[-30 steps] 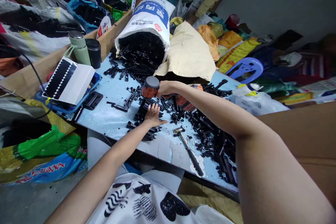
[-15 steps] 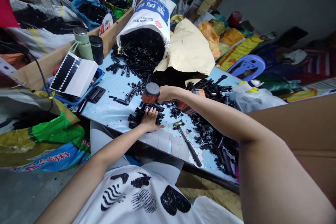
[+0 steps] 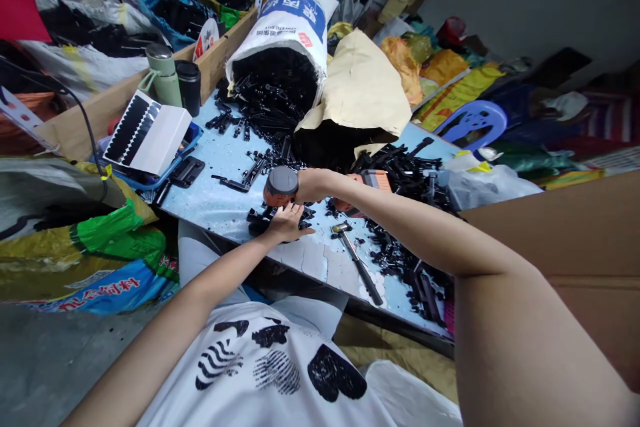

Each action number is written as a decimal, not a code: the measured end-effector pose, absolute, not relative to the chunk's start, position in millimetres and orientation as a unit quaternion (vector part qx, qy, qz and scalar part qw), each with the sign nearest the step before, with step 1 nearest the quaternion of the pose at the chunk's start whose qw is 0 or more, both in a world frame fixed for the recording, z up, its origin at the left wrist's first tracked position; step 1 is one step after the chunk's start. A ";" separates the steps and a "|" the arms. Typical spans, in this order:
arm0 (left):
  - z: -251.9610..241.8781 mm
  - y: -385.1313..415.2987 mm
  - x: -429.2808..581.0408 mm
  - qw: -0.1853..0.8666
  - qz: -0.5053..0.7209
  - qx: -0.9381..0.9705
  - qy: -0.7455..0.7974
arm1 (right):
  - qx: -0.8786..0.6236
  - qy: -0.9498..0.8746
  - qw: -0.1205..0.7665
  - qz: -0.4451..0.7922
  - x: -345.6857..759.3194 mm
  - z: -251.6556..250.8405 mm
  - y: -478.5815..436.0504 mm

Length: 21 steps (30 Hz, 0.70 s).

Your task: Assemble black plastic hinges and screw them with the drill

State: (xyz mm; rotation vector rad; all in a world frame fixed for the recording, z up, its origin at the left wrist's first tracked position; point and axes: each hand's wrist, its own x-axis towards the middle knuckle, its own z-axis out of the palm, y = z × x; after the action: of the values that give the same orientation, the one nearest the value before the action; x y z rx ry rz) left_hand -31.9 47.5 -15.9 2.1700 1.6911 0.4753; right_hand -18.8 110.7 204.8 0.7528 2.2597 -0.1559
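Note:
My right hand is wrapped round an orange and grey cordless drill, whose orange battery end shows beyond my forearm. The drill's tip is hidden from me. Right below its body, my left hand lies over a row of black plastic parts, fingers stretched forward and thumb out to the right. The drill partly covers these parts. A hammer with a black handle lies on the blue tabletop, to the right of my left hand.
Black pieces spill from a white sack and a tan sack at the back. More black parts are heaped on the right. A box, green flask and black cup stand left. Cardboard borders the right.
The drill in my right hand has come lower and slightly left, now covering more of the black parts and close to my left fingers. My left hand stays on the parts.

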 end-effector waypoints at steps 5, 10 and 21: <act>-9.4 43.8 -35.3 0.200 0.169 0.756 0.599 | 0.329 0.877 0.348 -0.040 -24.7 214.5 91.1; -0.2 40.2 -35.7 0.210 0.186 0.752 0.596 | 0.318 0.869 0.375 -0.061 -44.1 217.2 69.5; -2.9 8.3 -69.0 0.118 0.118 0.843 0.512 | 0.415 0.840 0.239 -0.256 38.1 227.5 131.3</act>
State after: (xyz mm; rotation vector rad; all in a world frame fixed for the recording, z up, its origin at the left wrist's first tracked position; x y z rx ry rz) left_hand -69.0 8.3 -2.9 2.4653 1.4966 0.3451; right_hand 38.1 131.3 227.5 1.1366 2.3004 -0.7006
